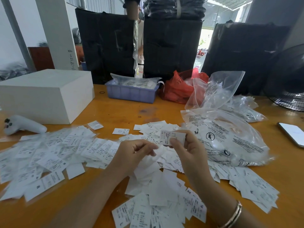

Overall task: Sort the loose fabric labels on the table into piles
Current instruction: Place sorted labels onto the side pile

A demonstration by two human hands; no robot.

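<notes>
The right hand (185, 145) pinches a small stack of printed labels (172, 136) upright above the middle of the orange surface (125, 111). Just left of it, the left hand (136, 152) has its fingers curled on a blurred white label (158, 151). Loose labels (54, 150) are strewn over the near surface, left, middle and right.

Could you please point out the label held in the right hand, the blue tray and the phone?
label (172, 136), head view, on its printed face above the thumb.
blue tray (131, 94), head view, on its front wall.
phone (292, 134), head view, on its screen.
</notes>
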